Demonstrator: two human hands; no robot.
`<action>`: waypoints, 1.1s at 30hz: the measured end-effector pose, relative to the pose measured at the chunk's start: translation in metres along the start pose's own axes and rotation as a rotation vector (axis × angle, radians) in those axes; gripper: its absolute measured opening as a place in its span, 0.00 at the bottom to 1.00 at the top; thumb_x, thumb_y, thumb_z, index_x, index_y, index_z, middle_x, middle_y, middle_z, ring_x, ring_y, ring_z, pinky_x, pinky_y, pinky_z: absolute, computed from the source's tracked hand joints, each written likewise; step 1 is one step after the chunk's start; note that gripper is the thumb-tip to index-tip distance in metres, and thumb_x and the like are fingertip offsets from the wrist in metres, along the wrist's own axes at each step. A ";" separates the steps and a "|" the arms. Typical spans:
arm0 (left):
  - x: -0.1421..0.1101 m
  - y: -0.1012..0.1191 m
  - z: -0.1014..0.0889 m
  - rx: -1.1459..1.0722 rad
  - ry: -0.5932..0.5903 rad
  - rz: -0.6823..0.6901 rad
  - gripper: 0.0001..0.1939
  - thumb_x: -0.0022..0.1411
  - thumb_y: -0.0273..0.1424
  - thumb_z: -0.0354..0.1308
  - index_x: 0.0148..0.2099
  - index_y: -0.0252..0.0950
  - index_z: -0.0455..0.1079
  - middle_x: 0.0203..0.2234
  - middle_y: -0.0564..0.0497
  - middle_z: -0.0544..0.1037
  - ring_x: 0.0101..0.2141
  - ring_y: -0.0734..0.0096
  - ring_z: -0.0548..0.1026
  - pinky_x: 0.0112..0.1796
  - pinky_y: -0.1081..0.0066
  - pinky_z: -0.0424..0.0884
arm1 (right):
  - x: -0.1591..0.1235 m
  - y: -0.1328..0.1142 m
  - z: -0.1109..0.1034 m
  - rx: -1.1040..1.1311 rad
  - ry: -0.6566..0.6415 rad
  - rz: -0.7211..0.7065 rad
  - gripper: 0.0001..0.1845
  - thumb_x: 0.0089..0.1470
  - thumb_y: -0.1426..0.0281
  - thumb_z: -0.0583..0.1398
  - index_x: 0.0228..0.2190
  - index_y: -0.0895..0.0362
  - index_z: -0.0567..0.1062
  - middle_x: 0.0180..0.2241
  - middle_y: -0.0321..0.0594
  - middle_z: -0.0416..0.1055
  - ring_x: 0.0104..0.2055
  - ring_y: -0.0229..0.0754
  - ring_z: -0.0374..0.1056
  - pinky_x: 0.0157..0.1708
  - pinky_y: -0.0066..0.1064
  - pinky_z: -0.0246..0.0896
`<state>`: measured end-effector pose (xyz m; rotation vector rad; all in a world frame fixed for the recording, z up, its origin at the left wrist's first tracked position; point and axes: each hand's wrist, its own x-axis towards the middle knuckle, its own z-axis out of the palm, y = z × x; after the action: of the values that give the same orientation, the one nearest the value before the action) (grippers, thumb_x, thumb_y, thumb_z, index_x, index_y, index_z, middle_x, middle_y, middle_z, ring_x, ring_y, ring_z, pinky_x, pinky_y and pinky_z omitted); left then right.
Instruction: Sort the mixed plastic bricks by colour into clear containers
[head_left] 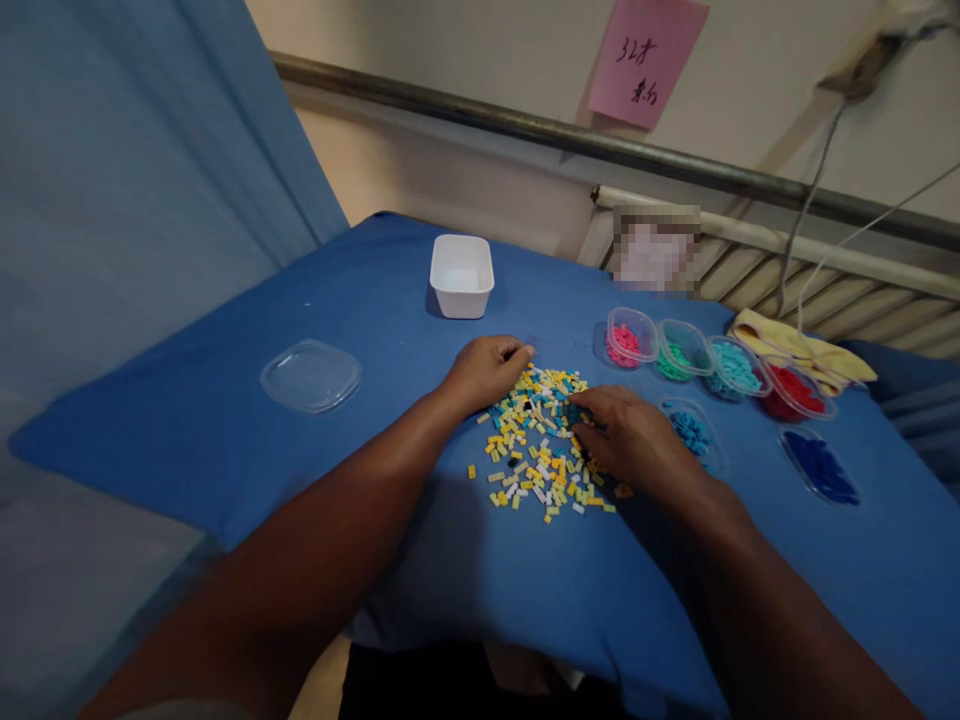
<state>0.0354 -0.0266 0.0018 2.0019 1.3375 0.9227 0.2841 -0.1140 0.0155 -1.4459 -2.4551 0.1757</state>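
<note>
A loose pile of small building bricks (536, 470), mostly yellow with white, teal and a few black ones, lies spread over the blue cloth. My left hand (491, 372) rests at the pile's upper left edge, fingers curled and pressed together; whatever is inside them is hidden. At the right side of the pile is my right hand (619, 425), palm down. Its thumb and forefinger are apart, with teal bricks by the fingertips. Just right of that hand sits a clear tub of teal-blue bricks (690, 432), partly covered by the wrist.
Beyond the pile stands a white tub (461, 278). A clear lid (311, 376) lies at left. Clear tubs at right hold pink bricks (624, 345), green bricks (673, 362), turquoise bricks (735, 368) and red bricks (791, 392). Dark blue pieces (821, 467) and a yellow cloth (799, 350) lie nearby.
</note>
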 end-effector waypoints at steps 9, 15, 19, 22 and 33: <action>0.001 -0.002 0.001 0.005 0.005 0.001 0.24 0.72 0.46 0.54 0.26 0.38 0.64 0.20 0.56 0.62 0.26 0.70 0.63 0.29 0.66 0.50 | 0.003 -0.011 -0.003 0.003 -0.080 0.014 0.17 0.66 0.73 0.61 0.53 0.55 0.82 0.51 0.48 0.82 0.54 0.55 0.77 0.55 0.44 0.70; 0.001 -0.002 0.001 -0.003 -0.007 0.001 0.24 0.72 0.46 0.54 0.26 0.38 0.65 0.20 0.55 0.63 0.26 0.70 0.63 0.29 0.66 0.50 | 0.003 -0.012 -0.005 -0.022 -0.114 0.027 0.16 0.66 0.72 0.62 0.53 0.55 0.82 0.50 0.48 0.83 0.54 0.55 0.77 0.55 0.44 0.70; 0.000 0.000 0.000 0.006 0.002 -0.001 0.25 0.72 0.46 0.54 0.25 0.38 0.62 0.20 0.56 0.61 0.26 0.70 0.62 0.29 0.66 0.49 | 0.005 -0.012 -0.003 -0.065 -0.106 0.005 0.14 0.66 0.72 0.62 0.50 0.55 0.83 0.47 0.48 0.83 0.51 0.54 0.78 0.53 0.43 0.70; 0.001 0.001 0.000 0.009 0.002 0.006 0.24 0.72 0.45 0.54 0.25 0.38 0.62 0.20 0.56 0.62 0.26 0.71 0.63 0.29 0.66 0.49 | 0.004 -0.010 -0.004 -0.070 -0.027 -0.009 0.14 0.66 0.73 0.60 0.50 0.56 0.82 0.45 0.49 0.83 0.48 0.54 0.78 0.51 0.43 0.70; 0.002 -0.001 0.000 0.033 -0.003 0.013 0.23 0.72 0.45 0.54 0.27 0.37 0.67 0.20 0.56 0.65 0.26 0.70 0.65 0.29 0.67 0.51 | -0.012 0.015 -0.012 0.118 0.179 0.030 0.12 0.64 0.72 0.60 0.46 0.56 0.82 0.40 0.45 0.82 0.41 0.48 0.78 0.42 0.36 0.70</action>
<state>0.0356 -0.0240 0.0010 2.0380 1.3475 0.9095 0.3060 -0.1172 0.0207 -1.3853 -2.2429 0.1856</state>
